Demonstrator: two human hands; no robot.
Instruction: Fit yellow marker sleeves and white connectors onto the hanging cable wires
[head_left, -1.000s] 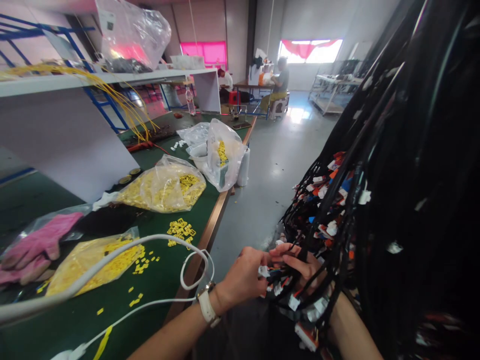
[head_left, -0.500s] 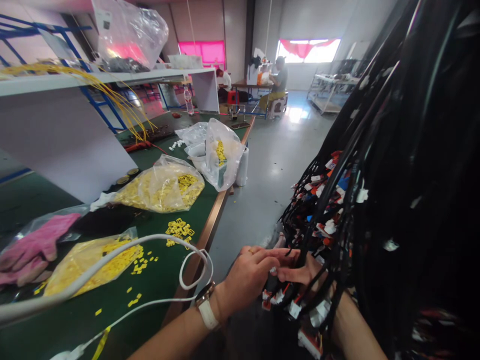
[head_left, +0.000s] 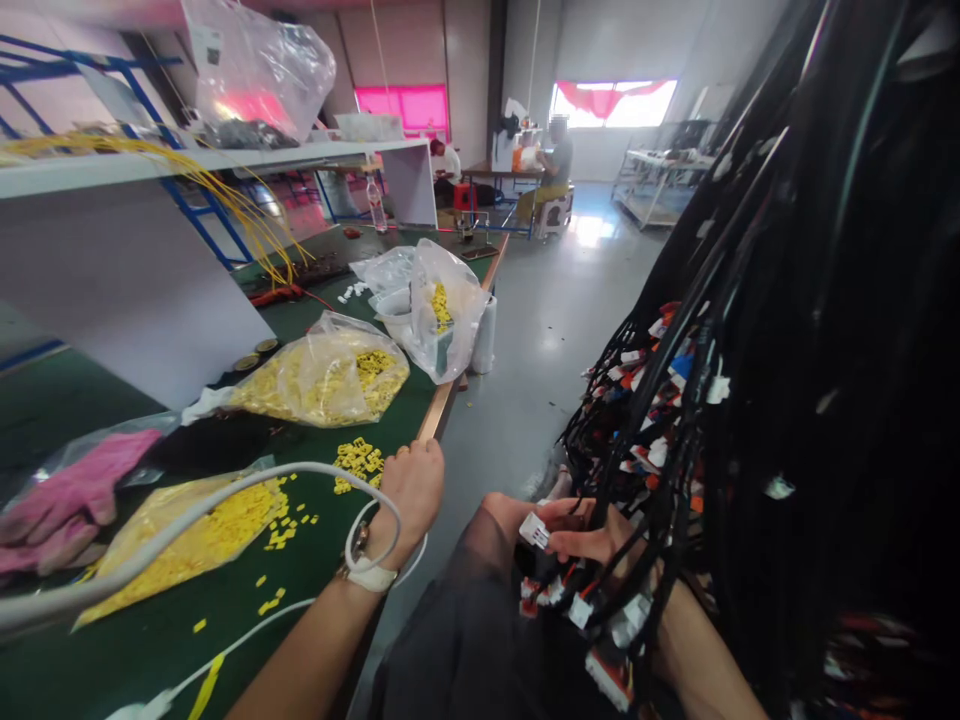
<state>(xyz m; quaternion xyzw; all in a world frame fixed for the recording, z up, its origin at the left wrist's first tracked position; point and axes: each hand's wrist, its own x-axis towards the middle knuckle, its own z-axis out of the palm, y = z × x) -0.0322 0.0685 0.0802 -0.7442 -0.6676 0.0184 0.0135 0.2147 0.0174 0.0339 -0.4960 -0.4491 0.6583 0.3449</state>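
Observation:
My right hand point(head_left: 600, 535) pinches a white plastic connector point(head_left: 535, 530) between thumb and fingers, beside a dense bundle of black cables point(head_left: 697, 380). More white and red connectors point(head_left: 611, 680) dangle from cable ends below this hand. Over the bench's edge, my left hand point(head_left: 415, 490) is curled closed, back upward, next to a small pile of yellow plastic pieces point(head_left: 358, 463). Its fingertips are hidden, so whether it holds anything cannot be seen. A white cord point(head_left: 330, 468) loops across the left wrist.
On the green bench point(head_left: 315, 620) lie bags of yellow pieces point(head_left: 319, 375), pink gloves point(head_left: 82, 490) and loose yellow bits point(head_left: 281, 535). A clear bag point(head_left: 446, 310) stands at the bench edge by a plastic roll point(head_left: 486, 335). Two people sit farther back.
My left hand has moved from beside the right hand leftward to the bench edge near the yellow pile. The right hand stays in place, its white connector now plainly visible.

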